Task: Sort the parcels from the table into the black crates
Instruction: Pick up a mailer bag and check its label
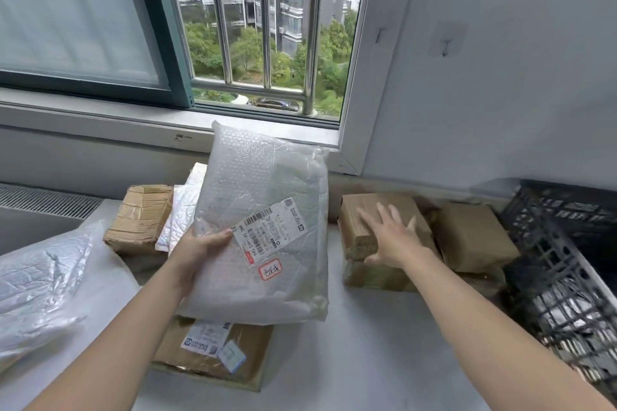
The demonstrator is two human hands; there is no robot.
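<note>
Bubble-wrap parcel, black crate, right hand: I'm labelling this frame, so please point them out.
bubble-wrap parcel (267,177), head view, upper bubble face.
black crate (549,262), head view, lattice side wall.
right hand (394,240), head view, back of hand.

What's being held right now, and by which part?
The left hand grips the bubble-wrap parcel by its left edge; the right hand, open over a brown box, holds nothing.

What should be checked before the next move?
1. Left hand grips mailer: ok.
2. Label on mailer faces up: ok.
3. Right hand open over box: ok.
4. Right hand's grasp on box: not ok, fingers spread.
5. Crate stands to the right of box: ok.
6. Room left in Crate: cannot tell.
</note>
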